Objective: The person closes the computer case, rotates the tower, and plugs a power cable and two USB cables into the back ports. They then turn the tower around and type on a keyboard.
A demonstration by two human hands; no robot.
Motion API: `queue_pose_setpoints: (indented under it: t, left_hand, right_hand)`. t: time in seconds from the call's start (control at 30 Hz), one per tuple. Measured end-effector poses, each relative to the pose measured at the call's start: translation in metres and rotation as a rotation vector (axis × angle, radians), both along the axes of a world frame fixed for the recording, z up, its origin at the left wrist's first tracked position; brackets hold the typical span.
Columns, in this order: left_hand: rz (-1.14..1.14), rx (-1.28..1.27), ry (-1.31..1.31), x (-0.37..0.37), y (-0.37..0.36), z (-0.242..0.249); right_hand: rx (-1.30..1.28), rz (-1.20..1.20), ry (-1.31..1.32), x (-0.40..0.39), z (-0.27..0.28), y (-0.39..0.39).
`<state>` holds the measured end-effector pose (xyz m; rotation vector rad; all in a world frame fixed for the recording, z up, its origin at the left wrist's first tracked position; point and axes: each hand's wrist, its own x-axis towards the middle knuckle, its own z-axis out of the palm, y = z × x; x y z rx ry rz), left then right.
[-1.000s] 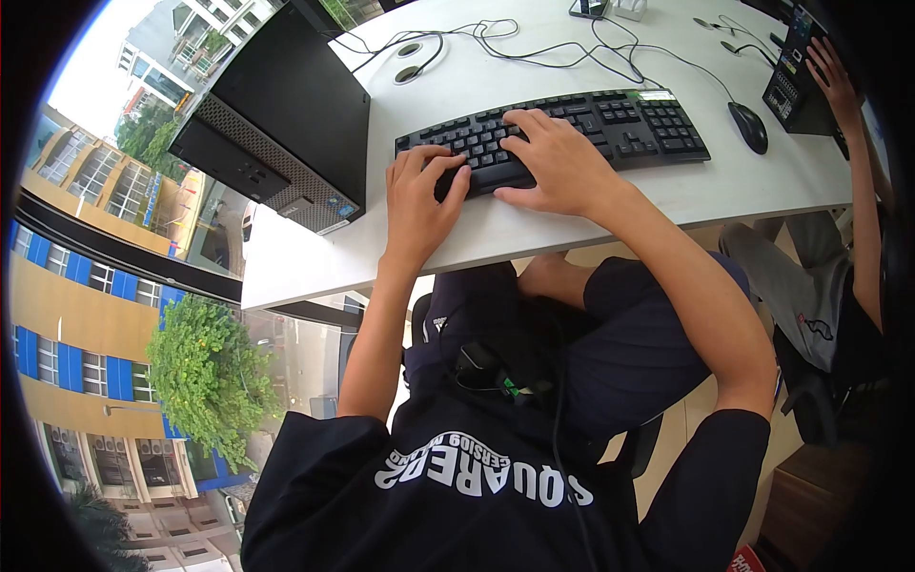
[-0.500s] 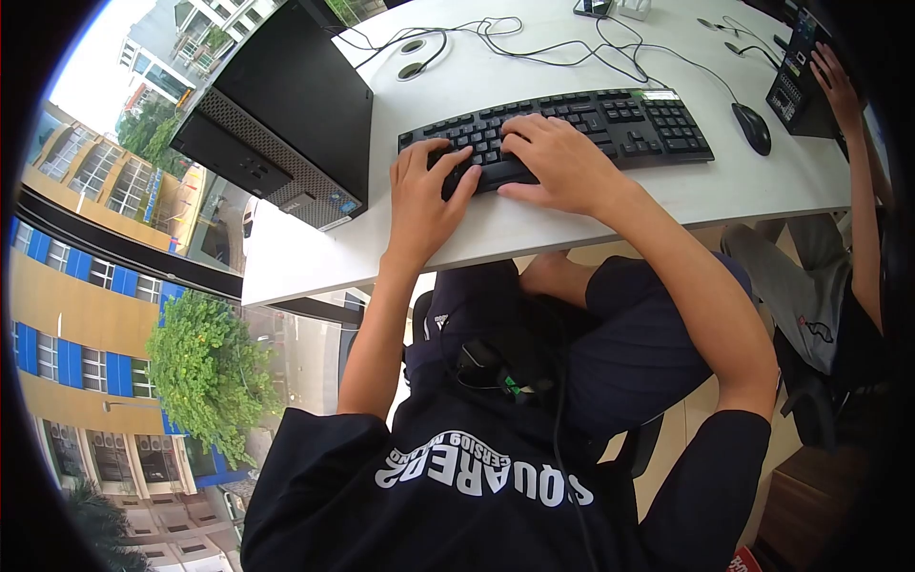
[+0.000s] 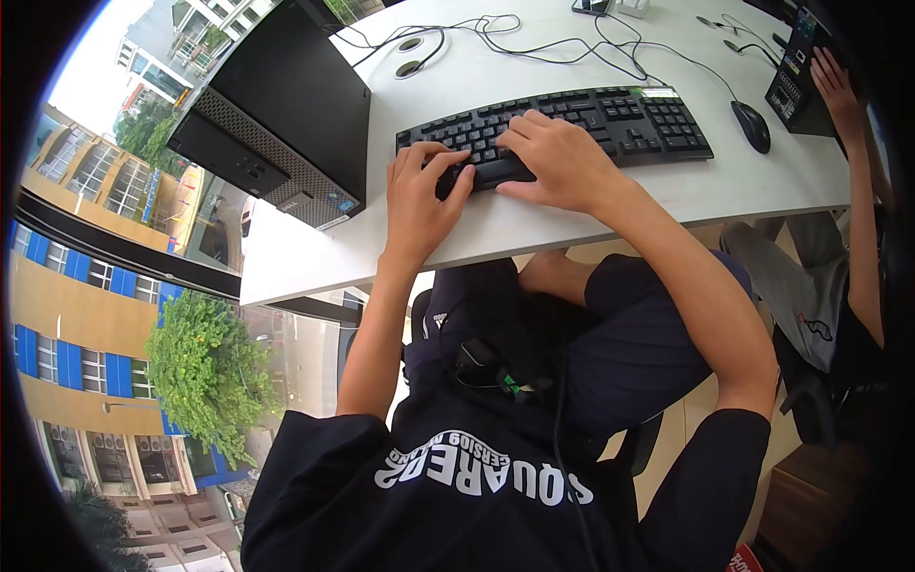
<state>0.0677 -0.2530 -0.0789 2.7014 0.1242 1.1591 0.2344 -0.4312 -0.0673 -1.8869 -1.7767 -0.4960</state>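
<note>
Lying flat on the desk (image 3: 305, 257), the keyboard (image 3: 658, 124) is within easy reach of the left hand (image 3: 419, 195) and right hand (image 3: 562, 167), both curved with fingers spread, pinching nothing, to cover separate keys. The mouse (image 3: 752, 127) lies handily to its right.

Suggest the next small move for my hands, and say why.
I'd probably make a light keypress with the left hand, without shifting either palm. Its fingers are bent over the left end of the keyboard, and the right hand is over the middle keys. The mouse lies apart, with neither hand near it.
</note>
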Motion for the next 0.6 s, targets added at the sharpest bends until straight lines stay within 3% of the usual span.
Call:
queue_pose_setpoints:
  t: [0.1,0.2,0.3,0.6]
  left_hand:
    - [0.013,-0.074,0.036,0.000,-0.001,0.003]
    - [0.008,-0.043,0.032,-0.001,-0.003,0.004]
    - [-0.002,-0.031,0.055,-0.001,-0.003,0.004]
    - [-0.054,-0.025,0.069,0.000,-0.002,0.003]
  right_hand:
    - [-0.054,-0.017,0.008,-0.002,0.003,-0.001]
    - [0.090,-0.018,-0.043,-0.001,-0.005,-0.001]
    - [-0.081,-0.057,0.084,-0.003,-0.006,0.003]
    - [-0.031,-0.086,-0.020,-0.004,-0.017,0.005]
